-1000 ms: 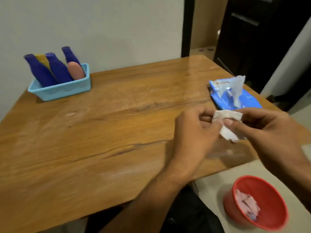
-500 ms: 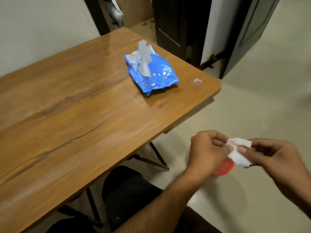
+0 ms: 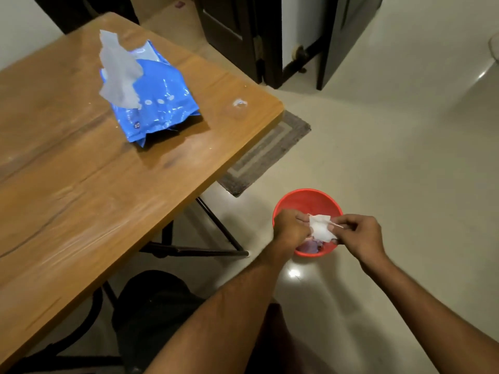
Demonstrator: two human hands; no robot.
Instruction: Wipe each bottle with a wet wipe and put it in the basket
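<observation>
I have swung my view away from the table and down to the floor at its right, and both hands now hang over the red bin that stands there. A second ago they were above the near right part of the table, with the basket of bottles in sight at the far left; half a second ago they had already cleared the table edge, with only a sliver of the red bin showing behind my left hand. Now the bin sits directly under them.

My left hand and right hand each pinch one side of the used wet wipe, which is stretched small and crumpled between them. That grip has not changed across the three moments; only its place has. Pale scraps, probably older wipes, lie in the bottom of the bin.

I read this as the discard step: the wipe is done with, and letting go here should drop it into the bin. The blue wipe pack remains on the table, toward its far right end, with a fresh sheet standing out of its opening, ready for the next pull.

The bottles and the basket are out of view now, somewhere off to the left, so I cannot tell whether any bottle is left to wipe.
</observation>
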